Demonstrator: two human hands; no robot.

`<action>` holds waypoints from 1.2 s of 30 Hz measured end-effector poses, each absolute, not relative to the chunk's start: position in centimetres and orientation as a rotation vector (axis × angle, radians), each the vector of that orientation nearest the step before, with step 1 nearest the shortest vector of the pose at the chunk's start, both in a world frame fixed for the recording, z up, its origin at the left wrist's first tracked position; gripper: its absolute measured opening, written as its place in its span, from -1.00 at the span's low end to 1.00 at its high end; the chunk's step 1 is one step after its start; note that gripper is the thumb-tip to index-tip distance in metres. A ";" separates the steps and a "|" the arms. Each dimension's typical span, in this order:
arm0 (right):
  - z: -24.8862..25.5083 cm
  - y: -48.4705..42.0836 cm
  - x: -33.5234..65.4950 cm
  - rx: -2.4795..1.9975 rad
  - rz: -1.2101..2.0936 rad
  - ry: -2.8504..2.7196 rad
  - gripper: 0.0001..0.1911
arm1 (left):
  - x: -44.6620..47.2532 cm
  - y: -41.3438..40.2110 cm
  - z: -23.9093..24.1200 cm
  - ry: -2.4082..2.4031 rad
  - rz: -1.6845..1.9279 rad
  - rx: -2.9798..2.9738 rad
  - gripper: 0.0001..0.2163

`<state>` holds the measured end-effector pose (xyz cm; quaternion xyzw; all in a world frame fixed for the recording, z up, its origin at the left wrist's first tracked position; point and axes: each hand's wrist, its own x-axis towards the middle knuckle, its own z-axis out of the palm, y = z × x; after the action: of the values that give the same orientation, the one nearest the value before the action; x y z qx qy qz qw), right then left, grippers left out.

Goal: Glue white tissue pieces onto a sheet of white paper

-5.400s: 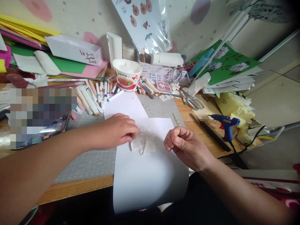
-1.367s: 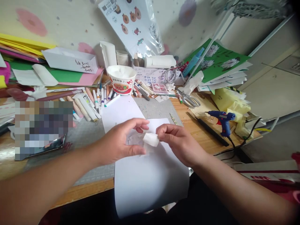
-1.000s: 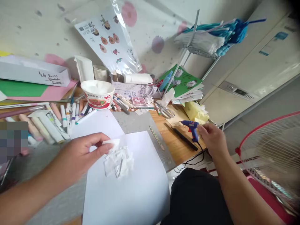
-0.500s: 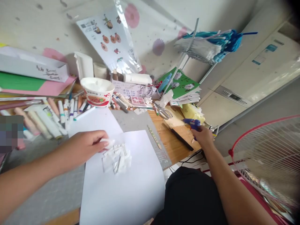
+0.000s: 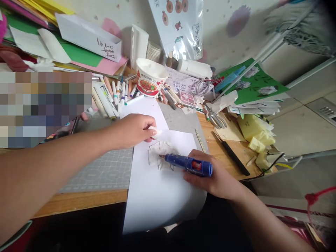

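My right hand (image 5: 210, 178) is wrapped round a blue hot glue gun (image 5: 189, 163), its nozzle pointing left above the paper. Under the nozzle lies a cluster of white scraps (image 5: 154, 155) with dark edges, partly hidden by the gun and blurred. Just beyond the cluster, my left hand (image 5: 139, 131) pinches a small crumpled white piece (image 5: 155, 131), perhaps tissue or paper. A large white sheet of paper (image 5: 154, 199) lies beneath both hands and hangs past the table's front edge.
A paper bowl (image 5: 151, 78) stands at the back among markers (image 5: 105, 99). Scissors (image 5: 216, 117), a black-handled tool (image 5: 233, 154) and a yellow tissue pack (image 5: 254, 129) lie to the right. A grey cutting mat (image 5: 105, 168) lies under the paper. A cable hangs at the right edge.
My right hand has brought the glue gun from the table's right side to over the white scraps. My left hand still pinches the white piece. The view has turned left.
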<state>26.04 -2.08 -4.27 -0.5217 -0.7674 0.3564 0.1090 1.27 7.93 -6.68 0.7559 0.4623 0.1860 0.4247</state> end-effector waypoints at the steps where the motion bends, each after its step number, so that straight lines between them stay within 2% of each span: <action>1: -4.5 -2.0 25.9 -1.557 1.040 -2.265 -0.82 | 1.3 7.9 -6.7 1.155 0.467 1.903 -0.84; 9: -4.9 -2.1 25.9 -1.674 0.917 -2.309 -0.64 | 1.4 8.0 -6.9 1.175 0.454 1.950 -0.85; 15: -4.1 -1.9 26.1 -1.548 1.007 -2.297 -0.76 | 1.3 8.1 -7.0 1.178 0.442 1.940 -0.85; 24: -4.6 -1.9 26.1 -1.626 0.918 -2.375 -0.73 | 1.5 8.0 -6.7 1.205 0.434 1.921 -0.86; 30: -4.4 -1.7 26.7 -1.571 0.939 -2.286 -0.88 | 1.4 8.0 -6.9 1.183 0.441 1.905 -0.87; 36: -5.0 -1.5 26.7 -1.644 0.796 -2.311 -0.76 | 1.4 8.0 -6.9 1.184 0.430 1.912 -0.87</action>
<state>26.68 -1.53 -4.96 -0.5554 -0.7807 0.2691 0.0978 1.37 8.02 -6.87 0.7605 0.4710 0.1708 0.4130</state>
